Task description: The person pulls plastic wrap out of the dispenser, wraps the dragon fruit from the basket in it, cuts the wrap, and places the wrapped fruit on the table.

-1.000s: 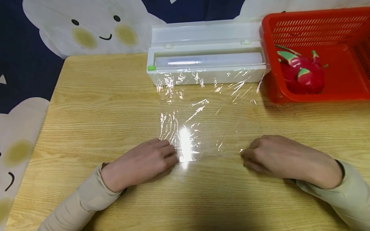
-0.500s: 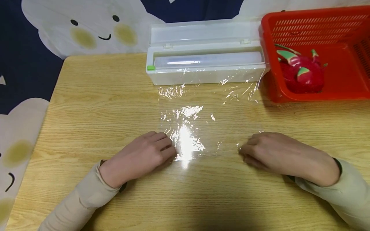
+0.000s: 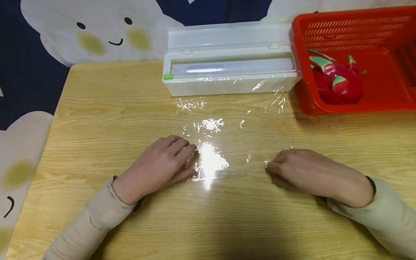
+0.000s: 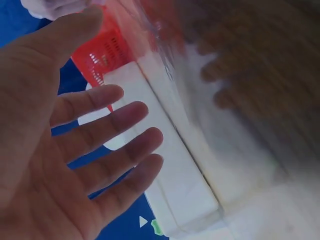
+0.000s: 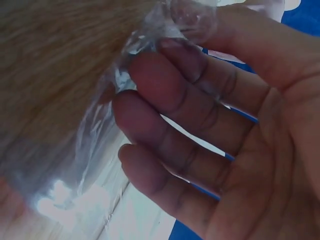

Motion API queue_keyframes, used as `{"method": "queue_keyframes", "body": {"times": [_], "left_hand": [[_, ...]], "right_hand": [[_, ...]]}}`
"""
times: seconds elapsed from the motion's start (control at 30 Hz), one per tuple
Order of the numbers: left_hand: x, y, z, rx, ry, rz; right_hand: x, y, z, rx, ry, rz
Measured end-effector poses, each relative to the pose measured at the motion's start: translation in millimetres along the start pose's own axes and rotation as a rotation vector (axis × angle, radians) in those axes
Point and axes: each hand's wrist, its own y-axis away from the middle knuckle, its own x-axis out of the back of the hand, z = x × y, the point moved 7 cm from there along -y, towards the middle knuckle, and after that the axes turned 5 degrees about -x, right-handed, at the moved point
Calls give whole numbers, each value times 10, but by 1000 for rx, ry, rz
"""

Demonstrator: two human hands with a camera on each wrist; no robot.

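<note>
A sheet of clear cling film [image 3: 212, 125] stretches toward me from a roll [image 3: 234, 68] in a long white dispenser box [image 3: 227, 86] with its lid raised. My left hand [image 3: 159, 162] is at the sheet's near left corner, its thumb and fingers spread apart; in the left wrist view the fingers [image 4: 120, 125] are straight and hold nothing. At the near right corner my right hand [image 3: 305, 171] pinches the film. The right wrist view shows film [image 5: 95, 125] bunched at the thumb and index fingertip, the other fingers [image 5: 150, 120] loosely bent beside it.
A red plastic basket [image 3: 364, 108] stands at the back right, against the box's right end, with a dragon fruit [image 3: 344, 81] inside. A small green tab [image 3: 168, 76] sits on the box's left front edge. Everything rests on a wooden table [image 3: 107, 108] before a cloud-patterned cloth [image 3: 58, 25].
My left hand has let go of the film and spread its fingers, shifting slightly away from me. The sheet has settled lower and flatter. The right hand keeps its corner.
</note>
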Motion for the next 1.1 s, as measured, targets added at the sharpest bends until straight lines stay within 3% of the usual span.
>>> {"method": "queue_keyframes", "body": {"times": [0.27, 0.73, 1.1], "left_hand": [[-48, -34, 0, -37, 18, -43], [-164, -113, -136, 32, 75, -137], [-176, -130, -137, 19, 94, -138]], "right_hand": [[-22, -6, 18, -23, 3, -13], [-20, -17, 2, -18, 12, -9], [-28, -11, 22, -30, -9, -24]]}}
